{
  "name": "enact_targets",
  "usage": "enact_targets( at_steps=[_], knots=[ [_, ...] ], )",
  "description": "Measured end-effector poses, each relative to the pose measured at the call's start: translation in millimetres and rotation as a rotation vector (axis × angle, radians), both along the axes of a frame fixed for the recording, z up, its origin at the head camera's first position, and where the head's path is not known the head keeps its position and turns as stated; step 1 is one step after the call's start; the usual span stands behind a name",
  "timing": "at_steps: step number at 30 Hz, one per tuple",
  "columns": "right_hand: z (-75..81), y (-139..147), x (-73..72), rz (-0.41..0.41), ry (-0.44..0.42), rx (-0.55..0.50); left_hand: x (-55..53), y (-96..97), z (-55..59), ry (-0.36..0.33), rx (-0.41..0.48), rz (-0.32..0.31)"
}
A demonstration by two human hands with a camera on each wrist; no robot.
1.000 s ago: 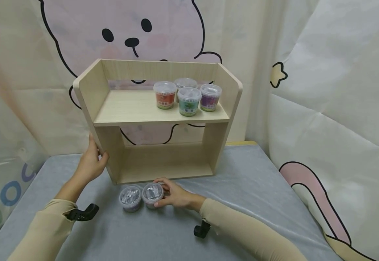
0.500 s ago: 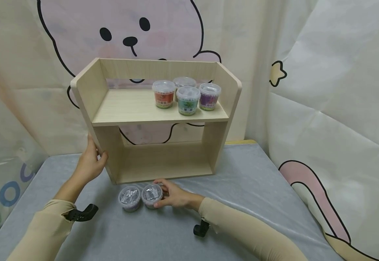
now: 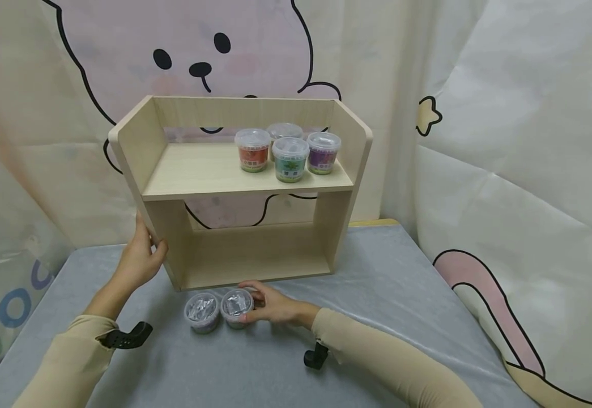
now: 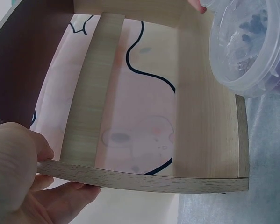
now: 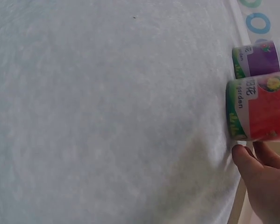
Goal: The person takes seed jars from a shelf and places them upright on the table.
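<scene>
A pale two-tier wooden shelf stands on the table. My left hand grips its left side panel, with the thumb and fingers on opposite faces of the board in the left wrist view. In front of the shelf, two small lidded plastic tubs sit side by side. My right hand holds the right-hand tub between thumb and fingers. The right wrist view shows this tub's red label with a flower picture. Beside it is the other tub, which has a purple label.
On the upper tier's right half stand an orange-labelled tub, a green one, a purple one and another tub partly hidden behind. A grey-blue cloth covers the table. Printed curtains hang close behind.
The head view has shifted slightly. Both hands, the shelf and the tubs keep the same positions relative to one another.
</scene>
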State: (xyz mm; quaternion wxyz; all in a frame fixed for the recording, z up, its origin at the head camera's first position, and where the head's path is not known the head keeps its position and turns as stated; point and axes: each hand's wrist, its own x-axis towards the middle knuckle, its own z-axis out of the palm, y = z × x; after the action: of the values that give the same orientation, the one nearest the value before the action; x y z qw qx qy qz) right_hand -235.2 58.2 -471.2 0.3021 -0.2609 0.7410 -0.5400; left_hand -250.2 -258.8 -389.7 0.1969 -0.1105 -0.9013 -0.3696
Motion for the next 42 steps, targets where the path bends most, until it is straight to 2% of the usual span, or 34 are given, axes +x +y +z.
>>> enact_targets(
  at_steps=[11,22,27,35,42],
  knots=[
    [14.3,8,-1.8,-0.058,0.051,0.052,1.5,1.1,1.3,-0.002,-0.008,0.002],
    [35.8,12,2.3,-0.017,0.077,0.003,1.6,2.4,-0.5,0.012,-0.007,0.001],
    [51.8,11,3.0,0.012,0.102,-0.033,1.4,1.9,-1.1,0.007,-0.007,0.005],
    [80.8,10,5.3,-0.002,0.181,-0.066,1.8,2.6,-2.9,0.006,-0.026,0.010],
    [116.5,11,5.8,0.005,0.239,-0.091,-0.1,0.7,-3.9,0.021,-0.025,0.010]
  ],
)
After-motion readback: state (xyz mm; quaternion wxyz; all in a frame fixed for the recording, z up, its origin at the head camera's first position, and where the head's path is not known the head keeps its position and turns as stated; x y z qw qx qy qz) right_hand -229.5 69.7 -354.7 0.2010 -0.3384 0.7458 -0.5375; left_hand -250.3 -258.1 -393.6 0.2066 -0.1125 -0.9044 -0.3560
